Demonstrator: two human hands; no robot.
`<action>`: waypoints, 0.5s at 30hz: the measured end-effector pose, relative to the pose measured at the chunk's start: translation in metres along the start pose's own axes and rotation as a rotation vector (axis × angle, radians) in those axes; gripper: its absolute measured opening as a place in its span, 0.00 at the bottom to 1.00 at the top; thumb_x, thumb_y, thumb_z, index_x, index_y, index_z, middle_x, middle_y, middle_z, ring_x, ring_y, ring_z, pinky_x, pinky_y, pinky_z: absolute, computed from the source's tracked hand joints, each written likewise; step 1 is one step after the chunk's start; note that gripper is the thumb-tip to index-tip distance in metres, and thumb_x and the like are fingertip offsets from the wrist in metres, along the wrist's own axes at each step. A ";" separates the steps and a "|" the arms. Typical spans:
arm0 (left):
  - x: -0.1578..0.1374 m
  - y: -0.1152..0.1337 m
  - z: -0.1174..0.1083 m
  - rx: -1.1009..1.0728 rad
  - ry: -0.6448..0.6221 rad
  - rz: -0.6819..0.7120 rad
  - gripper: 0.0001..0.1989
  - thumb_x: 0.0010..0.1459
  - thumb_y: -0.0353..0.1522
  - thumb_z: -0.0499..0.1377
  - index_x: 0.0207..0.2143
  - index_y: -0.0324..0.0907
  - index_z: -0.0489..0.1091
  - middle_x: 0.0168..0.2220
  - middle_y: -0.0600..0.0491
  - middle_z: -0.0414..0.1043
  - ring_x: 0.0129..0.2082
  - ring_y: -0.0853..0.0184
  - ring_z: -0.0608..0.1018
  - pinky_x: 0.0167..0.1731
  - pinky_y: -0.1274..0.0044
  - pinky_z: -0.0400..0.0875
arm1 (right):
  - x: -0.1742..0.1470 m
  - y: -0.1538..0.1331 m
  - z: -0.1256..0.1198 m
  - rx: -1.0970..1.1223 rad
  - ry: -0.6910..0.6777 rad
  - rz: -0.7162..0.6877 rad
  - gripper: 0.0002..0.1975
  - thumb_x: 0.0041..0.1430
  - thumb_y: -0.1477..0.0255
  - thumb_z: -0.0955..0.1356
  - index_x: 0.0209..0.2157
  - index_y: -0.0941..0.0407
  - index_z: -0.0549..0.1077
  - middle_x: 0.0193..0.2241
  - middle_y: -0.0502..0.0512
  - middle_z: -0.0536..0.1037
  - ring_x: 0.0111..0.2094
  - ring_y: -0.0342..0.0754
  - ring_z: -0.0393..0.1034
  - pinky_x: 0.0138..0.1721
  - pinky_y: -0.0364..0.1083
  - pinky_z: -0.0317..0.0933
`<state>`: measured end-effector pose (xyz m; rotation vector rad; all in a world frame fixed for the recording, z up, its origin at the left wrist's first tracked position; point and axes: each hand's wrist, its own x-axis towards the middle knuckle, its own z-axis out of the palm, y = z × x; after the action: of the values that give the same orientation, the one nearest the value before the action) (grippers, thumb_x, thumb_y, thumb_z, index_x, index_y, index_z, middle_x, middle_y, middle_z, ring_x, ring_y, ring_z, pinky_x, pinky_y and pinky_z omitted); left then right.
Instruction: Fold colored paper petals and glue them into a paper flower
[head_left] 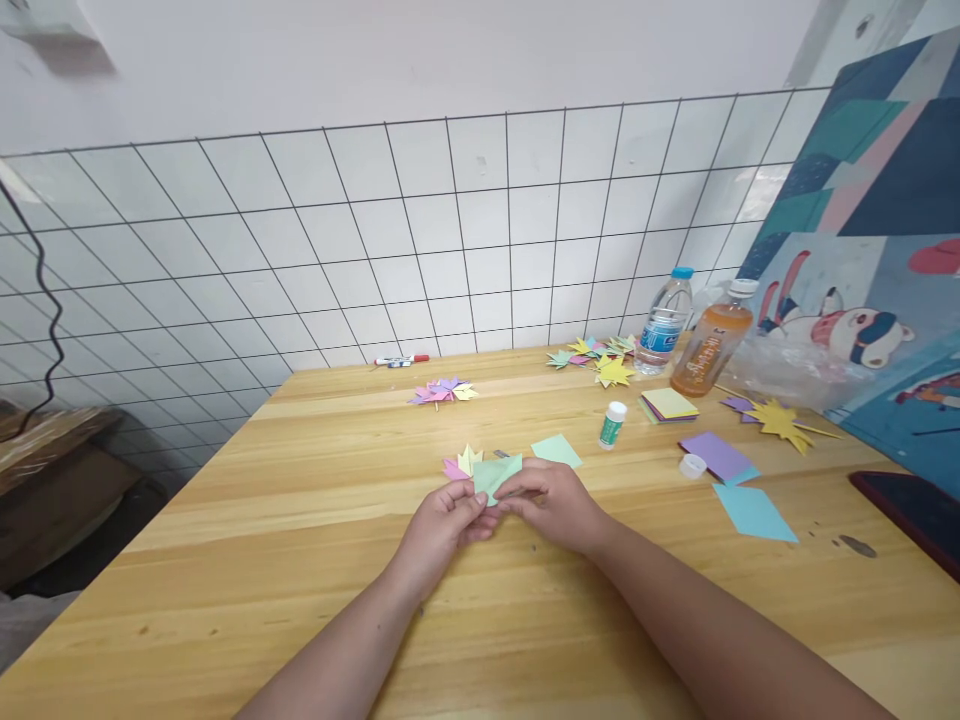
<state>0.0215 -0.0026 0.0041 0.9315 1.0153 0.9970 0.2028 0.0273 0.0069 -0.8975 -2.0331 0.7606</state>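
Between my two hands is a light green sheet of origami paper (491,478), partly folded and raised off the table. My left hand (448,518) pinches its lower left corner with thumb and fingers. My right hand (553,502) grips the right side, its fingertips on the lower edge. Just behind the sheet lie a yellow folded paper piece (470,460) and a pink folded paper piece (452,470), partly covered by it. A flat pale green square (556,450) rests beyond my right hand.
A glue stick (613,425) stands right of centre, its cap (692,466) near purple paper (716,456). Blue paper (755,512) lies nearer. Behind are a paper stack (669,405), a water bottle (664,325), an orange drink bottle (711,345), folded paper stars (615,371) and markers (401,360).
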 end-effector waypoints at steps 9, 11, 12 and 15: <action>0.000 -0.001 0.004 0.204 -0.023 0.032 0.19 0.47 0.43 0.63 0.34 0.37 0.72 0.29 0.47 0.77 0.29 0.66 0.78 0.30 0.76 0.71 | 0.006 -0.001 0.007 0.366 0.093 0.362 0.07 0.49 0.67 0.68 0.28 0.57 0.71 0.25 0.51 0.74 0.27 0.44 0.69 0.28 0.42 0.64; 0.000 -0.002 0.004 0.249 -0.029 0.052 0.19 0.47 0.44 0.63 0.35 0.37 0.72 0.30 0.47 0.77 0.30 0.65 0.78 0.30 0.76 0.71 | 0.006 -0.002 0.007 0.316 0.110 0.340 0.06 0.49 0.68 0.68 0.26 0.57 0.70 0.25 0.51 0.74 0.28 0.44 0.69 0.29 0.42 0.63; 0.000 -0.003 0.005 0.265 -0.023 0.056 0.20 0.47 0.44 0.63 0.35 0.37 0.72 0.29 0.47 0.77 0.30 0.65 0.78 0.30 0.77 0.71 | 0.005 -0.003 0.007 0.290 0.117 0.331 0.06 0.48 0.69 0.68 0.25 0.57 0.70 0.26 0.51 0.75 0.29 0.44 0.69 0.29 0.41 0.63; 0.000 -0.003 0.004 0.282 0.006 0.043 0.20 0.46 0.45 0.63 0.33 0.37 0.73 0.28 0.47 0.77 0.29 0.65 0.78 0.30 0.76 0.71 | 0.005 -0.005 0.007 0.249 0.138 0.331 0.06 0.48 0.69 0.67 0.25 0.57 0.70 0.26 0.51 0.75 0.29 0.44 0.69 0.28 0.41 0.62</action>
<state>0.0262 -0.0038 0.0026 1.1867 1.1646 0.9060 0.1932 0.0269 0.0089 -1.1199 -1.6459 1.0739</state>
